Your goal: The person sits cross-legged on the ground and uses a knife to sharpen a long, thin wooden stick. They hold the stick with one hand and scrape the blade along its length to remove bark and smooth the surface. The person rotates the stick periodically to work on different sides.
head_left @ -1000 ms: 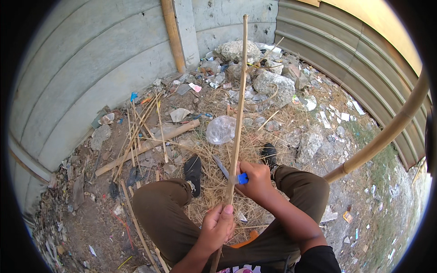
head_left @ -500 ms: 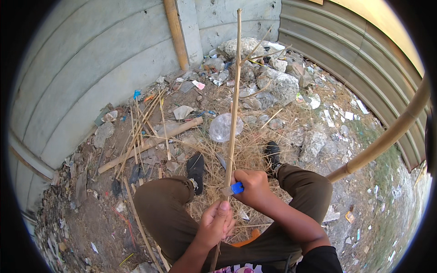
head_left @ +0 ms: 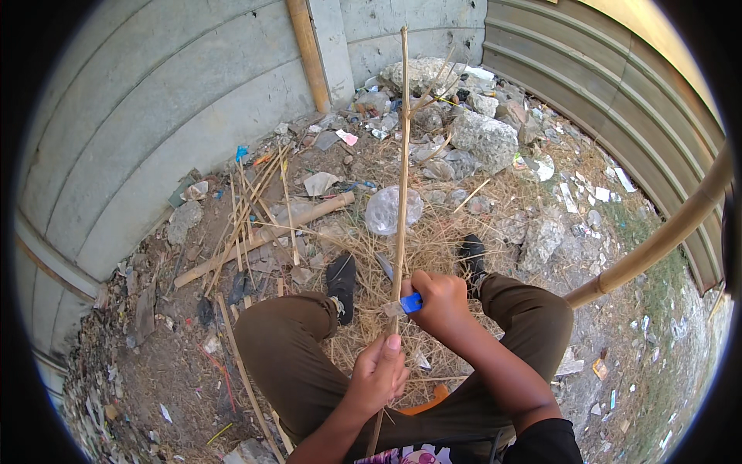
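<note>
A long, thin bamboo strip points away from me, thin side shoots branching off near its far end. My left hand is closed around its near part, thumb on top. Just beyond, my right hand grips a blue-handled cutter knife. The knife's blade lies across the strip, touching it, a short way past my left thumb. Most of the handle is hidden inside my right fist. Below my left hand, the strip's near end runs down between my thighs.
Dry straw and a clear plastic piece lie past my feet. Bamboo strips rest over a thick bamboo pole at left. Another pole slants at right. Rubble sits by the concrete wall and metal fence.
My right hand and the knife have moved slightly farther along the strip, away from me. The strip's far tip has dipped and swung a little left. The whole view has shifted slightly.
</note>
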`<control>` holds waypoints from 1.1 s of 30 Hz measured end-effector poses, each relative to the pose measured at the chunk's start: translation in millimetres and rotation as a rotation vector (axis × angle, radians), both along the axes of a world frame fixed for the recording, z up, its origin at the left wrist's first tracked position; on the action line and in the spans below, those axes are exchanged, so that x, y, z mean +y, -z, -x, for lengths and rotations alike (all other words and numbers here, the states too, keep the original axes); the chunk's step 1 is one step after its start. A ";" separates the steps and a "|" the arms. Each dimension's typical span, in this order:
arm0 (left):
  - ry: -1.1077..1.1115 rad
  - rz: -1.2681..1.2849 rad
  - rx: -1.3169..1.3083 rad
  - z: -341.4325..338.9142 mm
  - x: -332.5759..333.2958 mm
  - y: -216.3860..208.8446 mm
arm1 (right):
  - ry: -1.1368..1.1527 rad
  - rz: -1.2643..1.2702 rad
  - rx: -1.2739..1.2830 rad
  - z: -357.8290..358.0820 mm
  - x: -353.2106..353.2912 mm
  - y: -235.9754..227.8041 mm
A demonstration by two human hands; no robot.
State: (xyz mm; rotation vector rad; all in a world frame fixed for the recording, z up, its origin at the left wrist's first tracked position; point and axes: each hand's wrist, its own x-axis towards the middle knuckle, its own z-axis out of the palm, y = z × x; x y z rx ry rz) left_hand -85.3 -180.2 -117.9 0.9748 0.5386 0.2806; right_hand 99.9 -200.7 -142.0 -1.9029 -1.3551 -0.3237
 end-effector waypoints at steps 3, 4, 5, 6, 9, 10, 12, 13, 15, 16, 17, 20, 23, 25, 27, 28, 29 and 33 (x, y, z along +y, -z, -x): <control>0.014 -0.015 0.064 -1.3 -7.4 5.5 | 0.106 0.041 0.123 -14.5 4.4 -7.6; 0.022 0.003 0.053 -1.1 -8.9 3.7 | 0.225 0.086 -0.010 -29.5 9.1 -1.8; 0.030 0.015 0.033 -2.8 -8.4 0.3 | 0.176 0.034 0.014 -30.4 7.2 -6.1; 0.038 0.026 0.013 -4.3 -7.5 -2.3 | 0.127 -0.018 0.037 -30.0 5.4 -10.1; 0.019 -0.015 -0.007 0.9 -4.5 -3.1 | 0.042 -0.001 0.045 -27.3 4.1 -4.2; -0.001 -0.030 0.002 0.8 -3.5 -3.2 | -0.023 0.008 0.041 -23.4 -0.1 -4.3; -0.058 -0.071 0.024 1.4 2.2 -4.6 | -0.170 0.013 0.037 -7.1 -6.2 -10.9; -0.086 -0.066 0.029 0.9 4.5 -7.1 | -0.167 0.032 0.023 2.9 -9.0 -9.6; -0.131 -0.051 0.044 2.3 6.8 -12.6 | -0.175 0.040 0.047 15.3 -11.4 -0.2; -0.129 -0.076 0.039 2.2 6.8 -10.7 | -0.178 0.045 0.059 17.8 -11.3 3.0; -0.133 -0.105 0.036 2.1 6.7 -7.4 | -0.134 0.070 0.021 17.3 -8.5 3.6; -0.135 -0.138 0.068 4.1 4.6 -1.6 | -0.103 0.058 0.002 16.9 -3.9 1.0; -0.112 -0.160 0.084 2.2 2.7 -3.5 | 0.001 0.102 -0.013 8.9 1.3 6.2; -0.096 -0.169 0.090 0.7 1.8 -4.2 | 0.014 0.099 -0.001 7.6 2.3 3.3; -0.087 -0.165 0.101 -0.4 0.4 -3.7 | 0.029 0.099 -0.008 5.7 3.3 2.5; -0.091 -0.181 0.101 -0.3 0.0 -2.8 | 0.039 0.099 -0.020 3.8 4.8 4.5; -0.096 -0.199 0.100 -0.2 -0.1 -1.4 | 0.048 0.098 -0.033 0.9 6.4 5.2; -0.070 -0.244 0.113 -5.1 -4.0 7.6 | 0.167 0.162 0.080 -27.8 14.3 -12.4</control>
